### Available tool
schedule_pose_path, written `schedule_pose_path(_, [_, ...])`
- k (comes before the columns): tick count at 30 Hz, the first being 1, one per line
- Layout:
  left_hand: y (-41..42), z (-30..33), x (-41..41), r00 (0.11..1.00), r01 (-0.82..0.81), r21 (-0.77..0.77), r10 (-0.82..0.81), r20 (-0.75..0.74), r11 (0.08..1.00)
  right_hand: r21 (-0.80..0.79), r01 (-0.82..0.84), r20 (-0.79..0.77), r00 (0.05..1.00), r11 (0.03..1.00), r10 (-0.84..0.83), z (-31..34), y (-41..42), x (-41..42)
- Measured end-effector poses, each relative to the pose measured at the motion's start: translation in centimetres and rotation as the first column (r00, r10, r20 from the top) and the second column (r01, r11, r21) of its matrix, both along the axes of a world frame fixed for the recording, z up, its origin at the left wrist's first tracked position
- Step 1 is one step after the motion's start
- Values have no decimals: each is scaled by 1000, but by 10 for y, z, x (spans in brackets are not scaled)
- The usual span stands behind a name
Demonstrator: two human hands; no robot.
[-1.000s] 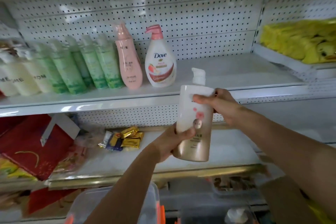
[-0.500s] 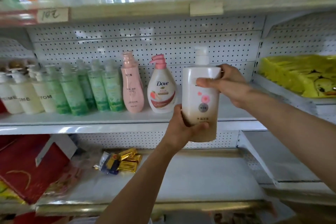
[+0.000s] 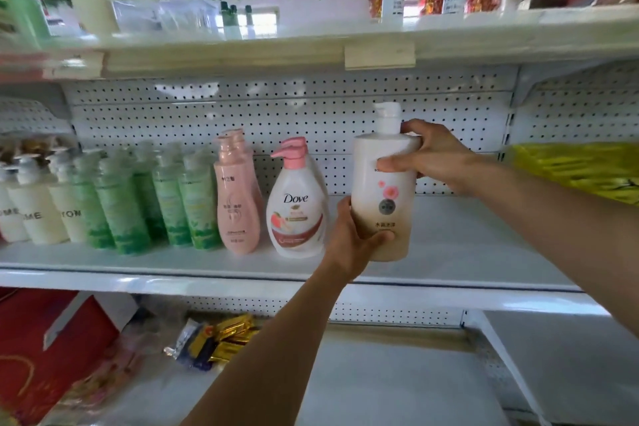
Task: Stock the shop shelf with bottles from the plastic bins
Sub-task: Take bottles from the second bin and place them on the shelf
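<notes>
1. Cream plastic, tall and top-heavy: the pump bottle [image 3: 383, 190] is held upright over the shelf [image 3: 466, 252], just at 3 o'clock of the Dove bottle [image 3: 297, 204]. Whether its base touches the shelf yet, I cannot tell.
2. The left hand [image 3: 352, 235] wraps the lower body, thumb across the front and fingers curled behind. The right hand [image 3: 435, 156] clamps the shoulder, thumb in front, fingers round the back.
3. Risk: letting go before the base sits flat. A tall bottle released tilted likely topples.
4. Risk: drifting toward 9 o'clock. The left knuckles sit close to the Dove bottle; a nudge could knock it into the pink bottle [image 3: 238, 197] and onward down the green tubes [image 3: 159, 201].
5. Risk: setting it too near the front lip at 6 o'clock, where it could tip off.
6. Risk: pulling the left hand out sideways, which may drag the bottle or brush its neighbour.
</notes>
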State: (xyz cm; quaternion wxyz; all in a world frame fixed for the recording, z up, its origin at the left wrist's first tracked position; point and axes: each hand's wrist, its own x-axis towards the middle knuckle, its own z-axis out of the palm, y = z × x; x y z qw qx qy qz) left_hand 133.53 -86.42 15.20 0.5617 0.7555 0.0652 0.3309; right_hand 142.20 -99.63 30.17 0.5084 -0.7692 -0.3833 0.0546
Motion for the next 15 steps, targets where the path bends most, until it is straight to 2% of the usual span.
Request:
schedule_pose_path(5, [8,-20,16,999,-38,-28,38,13,999,-86,-43,110,993,995,52,-13,11,23])
schedule_pose_path(9, [10,-26,20,989,-139,14,140,-48,990,-131,-89,176,978,987,111,-15,26,33])
schedule_pose_path(12, [3,-29,19,959,-248,185,268,-96,951,-128,-69,204,974,989,94,-17,34,42])
schedule_pose_path(15, [-1,-30,18,949,-223,283,275,-156,933,-123,-37,219,974,992,63,-20,43,50])
